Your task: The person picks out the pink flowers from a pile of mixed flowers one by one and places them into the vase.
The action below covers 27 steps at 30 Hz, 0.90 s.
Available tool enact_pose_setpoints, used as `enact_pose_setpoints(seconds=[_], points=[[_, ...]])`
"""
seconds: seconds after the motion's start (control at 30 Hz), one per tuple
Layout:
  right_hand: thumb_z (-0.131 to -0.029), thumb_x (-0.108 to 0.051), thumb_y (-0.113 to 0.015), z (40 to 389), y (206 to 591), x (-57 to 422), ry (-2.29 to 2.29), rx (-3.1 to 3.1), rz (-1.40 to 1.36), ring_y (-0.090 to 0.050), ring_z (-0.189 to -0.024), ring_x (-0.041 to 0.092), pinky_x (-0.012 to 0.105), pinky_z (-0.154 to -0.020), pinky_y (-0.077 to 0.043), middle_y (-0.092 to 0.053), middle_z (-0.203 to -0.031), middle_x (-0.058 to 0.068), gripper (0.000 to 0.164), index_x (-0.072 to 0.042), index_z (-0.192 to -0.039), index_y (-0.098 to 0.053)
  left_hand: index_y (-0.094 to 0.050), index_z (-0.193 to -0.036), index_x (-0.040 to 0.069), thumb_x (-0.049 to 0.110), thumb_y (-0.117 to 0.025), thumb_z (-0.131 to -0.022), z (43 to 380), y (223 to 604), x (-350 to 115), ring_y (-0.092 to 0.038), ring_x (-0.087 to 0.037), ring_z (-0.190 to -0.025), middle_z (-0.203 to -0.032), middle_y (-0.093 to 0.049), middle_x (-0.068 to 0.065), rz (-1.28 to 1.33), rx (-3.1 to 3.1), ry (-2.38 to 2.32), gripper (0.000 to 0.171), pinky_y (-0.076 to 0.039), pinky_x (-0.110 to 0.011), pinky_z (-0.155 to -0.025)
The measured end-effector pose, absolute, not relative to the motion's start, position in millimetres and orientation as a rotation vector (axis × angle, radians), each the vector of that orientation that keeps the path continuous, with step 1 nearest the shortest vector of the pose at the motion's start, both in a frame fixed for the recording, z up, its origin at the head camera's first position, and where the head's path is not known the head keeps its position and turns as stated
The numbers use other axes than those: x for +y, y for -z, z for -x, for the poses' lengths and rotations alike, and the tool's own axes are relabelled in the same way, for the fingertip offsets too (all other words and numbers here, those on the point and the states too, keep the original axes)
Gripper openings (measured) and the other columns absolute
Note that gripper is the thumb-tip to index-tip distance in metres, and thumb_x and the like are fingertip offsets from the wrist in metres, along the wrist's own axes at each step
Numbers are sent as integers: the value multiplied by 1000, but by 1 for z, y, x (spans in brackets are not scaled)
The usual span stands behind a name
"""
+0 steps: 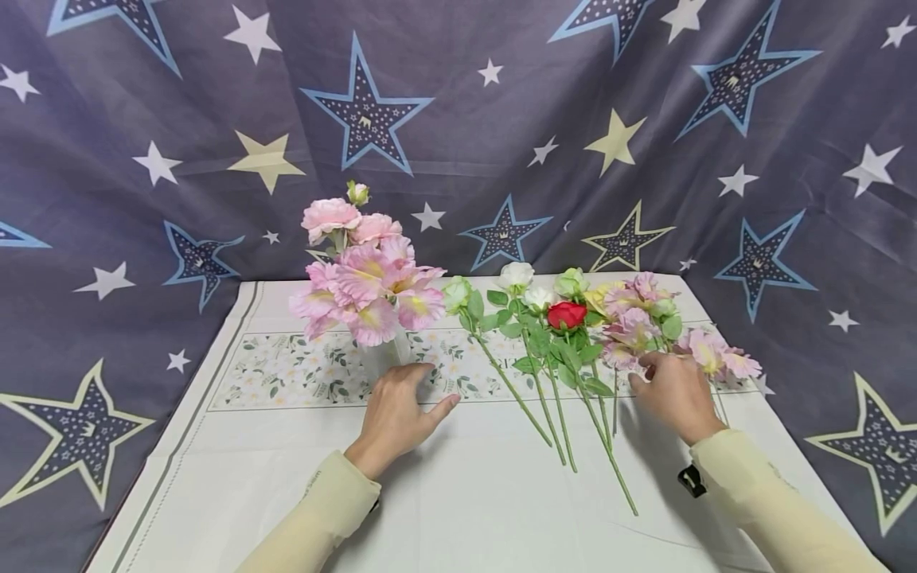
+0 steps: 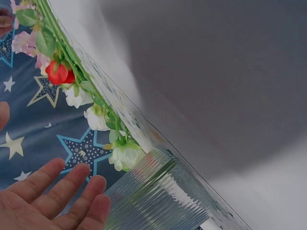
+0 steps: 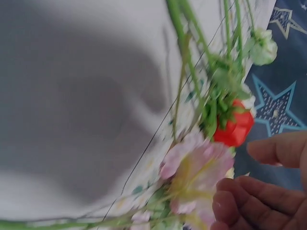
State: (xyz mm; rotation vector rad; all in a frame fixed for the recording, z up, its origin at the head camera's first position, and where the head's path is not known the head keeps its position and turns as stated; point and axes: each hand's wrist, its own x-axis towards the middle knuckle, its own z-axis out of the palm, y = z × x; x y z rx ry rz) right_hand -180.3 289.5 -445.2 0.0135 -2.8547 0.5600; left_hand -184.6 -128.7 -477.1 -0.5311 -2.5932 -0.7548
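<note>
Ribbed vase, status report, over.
Left hand near ribbed vase, holding nothing. Vase holding pink flowers. Right hand near loose pink blooms; red rose close by.

My clear, ribbed vase (image 2: 160, 191) stands upright, pink blooms (image 1: 368, 294) crowding above its top. Well right of the vase, my other pink flowers (image 1: 634, 326), ruffled and yellow-streaked, lie heads away from me.

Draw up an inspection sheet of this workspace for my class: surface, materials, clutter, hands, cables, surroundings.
Surface: white table, flower-print band across it.
Job's things: pink flowers in a clear vase; red flower, white flowers and loose pink flowers to its right.
Clutter: nothing seen.
Left hand: beside the vase, fingers extended.
Right hand: at the loose pink flowers, contact unclear.
Cables: nothing seen.
Surroundings: dark star-print curtain behind and both sides.
</note>
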Motion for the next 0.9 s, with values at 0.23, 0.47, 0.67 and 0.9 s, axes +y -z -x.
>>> enact_pose_setpoints(seconds=[0.23, 0.47, 0.67, 0.9], points=[[-84, -15, -70, 182, 448, 311, -461, -2923, 38, -66, -77, 51, 58, -60, -51, -71, -98, 32, 31, 5, -106, -73, -72, -119, 4, 48, -82, -84, 184, 477, -129, -66, -37, -109, -117, -73, -14, 540, -2588, 766, 58, -50, -51, -96], [-78, -9, -69, 183, 453, 327, -411, -2997, 100, -52, -58, 31, 45, -49, -38, -59, -66, 14, 17, -10, -65, -59, -72, -119, 3, 48, -82, -84, 185, 478, -129, -67, -37, -108, -116, -73, -14, 547, -2583, 762, 58, -51, -52, -94], [-76, -7, -67, 184, 461, 336, -376, -3029, 134, -52, -59, 31, 50, -57, -39, -56, -63, 11, 26, -14, -58, -50, -72, -118, 4, 48, -82, -84, 185, 479, -129, -67, -36, -107, -115, -73, -14, 552, -2580, 759, 56, -52, -52, -93], [-75, -6, -65, 185, 470, 341, -357, -3051, 138, -59, -65, 39, 54, -57, -45, -63, -72, 20, 18, -13, -60, -59, -72, -117, 4, 47, -83, -83, 187, 480, -129, -67, -36, -105, -113, -74, -13, 558, -2570, 760, 56, -52, -50, -92]])
